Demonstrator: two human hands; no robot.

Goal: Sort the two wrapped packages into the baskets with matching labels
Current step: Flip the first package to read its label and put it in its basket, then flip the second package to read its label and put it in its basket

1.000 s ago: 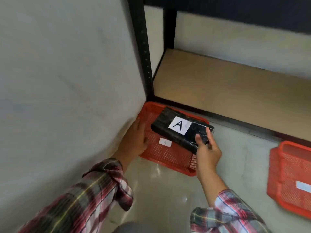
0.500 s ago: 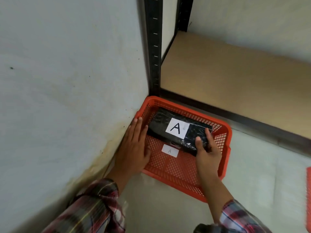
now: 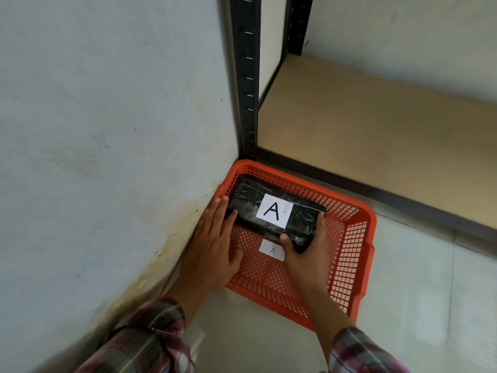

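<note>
Plastic-wrapped black rectangular package [image 3: 277, 215] bearing a white "A" label [image 3: 274, 210] lay inside the orange mesh basket [image 3: 349, 254] marked "A". Your right hand [image 3: 306, 254] gripped its near corner; your left hand [image 3: 215, 243], fingers flat and open, touched its left end.

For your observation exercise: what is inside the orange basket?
Inside the orange basket lies a black wrapped package labelled A, gripped by the right hand; a small A label shows. The mesh beneath the package is hidden.
</note>
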